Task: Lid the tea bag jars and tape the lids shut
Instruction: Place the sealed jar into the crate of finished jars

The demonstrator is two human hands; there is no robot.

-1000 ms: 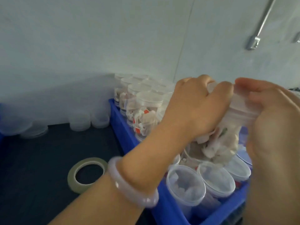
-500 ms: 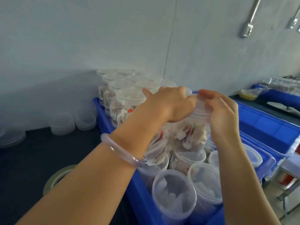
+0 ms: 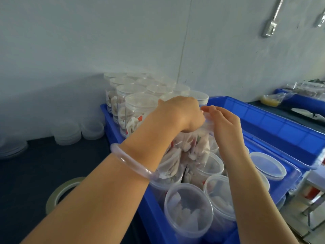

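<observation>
Gripping the lid (image 3: pixel 207 123) from above in the left hand (image 3: pixel 179 113), pinching its rim with the right hand (image 3: pixel 226 123), atop the upright jar (image 3: pixel 195 146) directly below the fingers.

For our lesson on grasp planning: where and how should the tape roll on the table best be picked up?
Probably pinch the tape roll by its wall from above, at its uncovered left edge, a finger in the hole, thumb outside: it lies flat, hole up.
</observation>
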